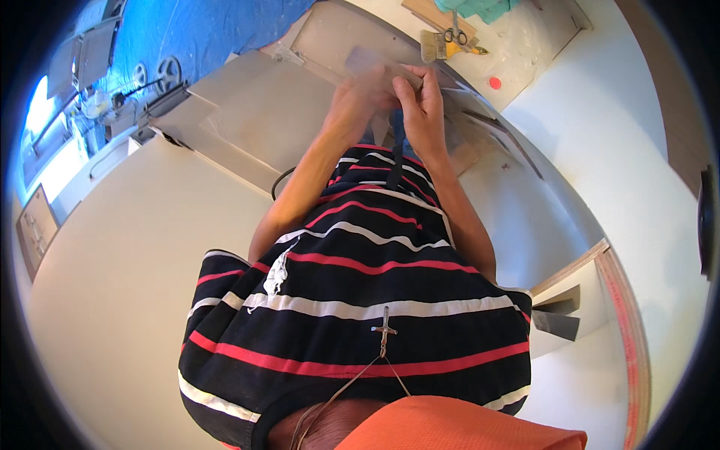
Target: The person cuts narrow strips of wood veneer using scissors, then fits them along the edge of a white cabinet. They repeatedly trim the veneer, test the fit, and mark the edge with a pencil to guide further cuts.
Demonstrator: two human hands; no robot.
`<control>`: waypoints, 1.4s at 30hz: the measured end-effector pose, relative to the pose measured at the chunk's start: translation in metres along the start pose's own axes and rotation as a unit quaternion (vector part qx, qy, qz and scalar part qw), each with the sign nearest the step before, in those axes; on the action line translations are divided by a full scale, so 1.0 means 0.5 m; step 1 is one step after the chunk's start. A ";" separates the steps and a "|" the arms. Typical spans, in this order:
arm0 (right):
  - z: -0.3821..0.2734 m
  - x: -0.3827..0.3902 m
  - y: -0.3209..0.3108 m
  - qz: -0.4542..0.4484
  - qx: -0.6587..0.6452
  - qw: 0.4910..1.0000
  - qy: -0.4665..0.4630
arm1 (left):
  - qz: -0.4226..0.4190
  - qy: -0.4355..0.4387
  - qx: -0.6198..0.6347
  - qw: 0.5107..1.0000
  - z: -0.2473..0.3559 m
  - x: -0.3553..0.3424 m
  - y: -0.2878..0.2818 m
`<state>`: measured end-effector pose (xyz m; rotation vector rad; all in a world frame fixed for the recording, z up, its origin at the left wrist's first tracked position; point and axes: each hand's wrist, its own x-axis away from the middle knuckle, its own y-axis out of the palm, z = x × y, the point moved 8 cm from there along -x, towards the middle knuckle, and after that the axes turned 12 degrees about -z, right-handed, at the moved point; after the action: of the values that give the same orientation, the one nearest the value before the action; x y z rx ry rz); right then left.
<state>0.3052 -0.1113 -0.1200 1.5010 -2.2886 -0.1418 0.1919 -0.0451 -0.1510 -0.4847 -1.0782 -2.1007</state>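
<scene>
My two hands meet in front of my chest, at the upper middle of the view. The right hand (424, 105) is closed, with thumb and fingers pinching a thin flat grey-brown piece (408, 77). My left hand (364, 94) lies against that piece from the other side, its fingers smeared by motion. A blurred greyish flat shape (363, 61) sticks out beyond the left fingers; whether it belongs to the same piece, I cannot tell. Behind the hands lies a beige panel-like surface (259, 112).
On a pale surface at the upper right lie a paintbrush (432, 46), scissors (454, 34), a yellow-handled tool (474, 50), a teal cloth (487, 7) and a red disc (495, 83). Blue sheeting (217, 30) and a handwheel (169, 72) stand far left. A wooden edge (622, 322) runs along the right.
</scene>
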 end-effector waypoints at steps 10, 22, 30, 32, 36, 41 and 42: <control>0.347 -0.285 -0.483 0.136 0.480 0.863 0.078 | 0.066 0.172 -0.190 0.964 0.211 -0.050 -0.066; 0.483 -0.366 -0.605 0.138 0.609 0.730 0.279 | 0.045 0.257 -0.249 0.933 0.395 -0.067 -0.128; 0.475 -0.382 -0.657 0.032 0.673 0.669 0.313 | -0.006 0.267 -0.283 0.921 0.434 -0.153 -0.085; 0.469 -0.339 -0.658 -0.014 0.555 0.754 0.352 | -0.049 0.276 -0.262 0.923 0.442 -0.164 -0.054; 0.353 -0.208 -0.560 0.024 0.169 0.937 0.306 | -0.093 0.285 -0.256 0.919 0.448 -0.177 0.015; 0.098 -0.049 -0.288 -0.087 -0.011 0.974 0.210 | -0.131 0.275 -0.281 0.910 0.432 -0.172 0.098; 0.048 -0.020 -0.237 -0.109 -0.023 0.976 0.185 | -0.149 0.265 -0.295 0.906 0.423 -0.165 0.117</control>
<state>0.4011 -0.1548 -0.1799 1.5987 -1.8173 0.0251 0.2923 0.1393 -0.0463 0.0073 -0.1939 -2.6124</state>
